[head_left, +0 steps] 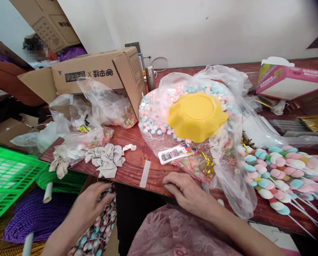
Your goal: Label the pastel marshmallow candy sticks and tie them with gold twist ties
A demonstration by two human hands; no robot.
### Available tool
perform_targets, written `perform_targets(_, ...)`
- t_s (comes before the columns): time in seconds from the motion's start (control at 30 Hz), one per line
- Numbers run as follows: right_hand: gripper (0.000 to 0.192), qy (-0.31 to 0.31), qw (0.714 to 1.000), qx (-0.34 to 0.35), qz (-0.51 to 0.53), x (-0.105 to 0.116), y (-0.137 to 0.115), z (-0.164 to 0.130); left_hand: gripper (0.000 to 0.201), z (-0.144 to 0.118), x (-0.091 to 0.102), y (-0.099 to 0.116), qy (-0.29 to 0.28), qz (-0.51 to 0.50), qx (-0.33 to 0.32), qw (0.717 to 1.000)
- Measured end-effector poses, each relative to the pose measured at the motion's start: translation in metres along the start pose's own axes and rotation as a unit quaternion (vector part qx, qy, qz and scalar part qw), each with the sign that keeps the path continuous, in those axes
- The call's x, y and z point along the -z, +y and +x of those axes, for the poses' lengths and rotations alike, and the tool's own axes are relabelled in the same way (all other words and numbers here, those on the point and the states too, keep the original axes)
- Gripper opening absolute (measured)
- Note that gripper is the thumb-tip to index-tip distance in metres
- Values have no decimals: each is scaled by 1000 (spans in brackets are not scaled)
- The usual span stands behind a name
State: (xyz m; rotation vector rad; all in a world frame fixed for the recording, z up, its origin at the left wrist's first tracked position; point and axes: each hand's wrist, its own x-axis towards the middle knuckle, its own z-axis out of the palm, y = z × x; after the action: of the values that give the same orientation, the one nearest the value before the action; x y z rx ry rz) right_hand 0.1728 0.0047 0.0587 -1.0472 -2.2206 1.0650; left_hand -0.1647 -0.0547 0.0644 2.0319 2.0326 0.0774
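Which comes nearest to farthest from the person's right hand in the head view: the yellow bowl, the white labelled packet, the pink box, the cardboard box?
From the right hand at the table edge:
1. White labelled packet, just above the hand.
2. Yellow bowl, upside down on the candy bag, farther back.
3. Cardboard box, back left.
4. Pink box, back right; too close to the cardboard box to rank firmly.

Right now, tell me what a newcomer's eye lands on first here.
The bright yellow bowl sits upturned on a clear bag of pastel candies at the table's middle. To its right, skewered marshmallow sticks lie fanned along the table edge. At the near edge, the right hand rests on the wood, while the left hand reaches down to a patterned bundle.
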Motion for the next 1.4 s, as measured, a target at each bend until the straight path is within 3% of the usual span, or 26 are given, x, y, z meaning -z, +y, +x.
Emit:
perform_targets(0.07,20,-2,999,-33,-40,-4,7,-12,29,44,7,59,20,-103,-135,985)
perform_targets(0.13,21,-54,993,-33,-105,-11,9,-25,27,95,5,121,-13,-141,-246,959)
perform_targets(0.23,23,-126,976,3,-180,-15,6,-46,23,159,-6,190,-54,-64,-282,956)
perform_targets(0.33,27,-99,971,-22,-217,-6,11,-69,27,193,-16,218,-75,-39,-280,956)
perform_targets(0.47,27,-51,974,-73,-206,5,34,-95,34,207,-19,220,-120,-33,-257,958)
perform_targets(0.6,29,-9,979,-46,-198,-1,45,-100,28,207,-18,224,-144,-29,-228,962)
perform_targets(0.77,30,37,981,2,-189,-2,39,-91,13,188,-33,225,-75,-39,-222,971)
perform_targets(0.87,30,94,975,25,-202,7,47,-92,15,176,-49,212,19,-72,-237,969)
perform_targets(1.0,30,147,957,22,-248,19,59,-94,14,171,-60,187,163,-171,-281,930)
perform_targets(1.1,29,165,949,34,-266,21,62,-92,15,167,-46,171,242,-220,-288,900)
perform_targets(1.2,28,182,942,43,-280,18,63,-91,16,149,-27,161,308,-151,-349,872)
perform_targets(1.3,29,193,936,43,-291,16,67,-93,19,119,-27,157,279,-6,-457,844)
perform_targets(1.4,29,194,931,32,-307,17,73,-97,22,95,-47,154,205,59,-525,824)
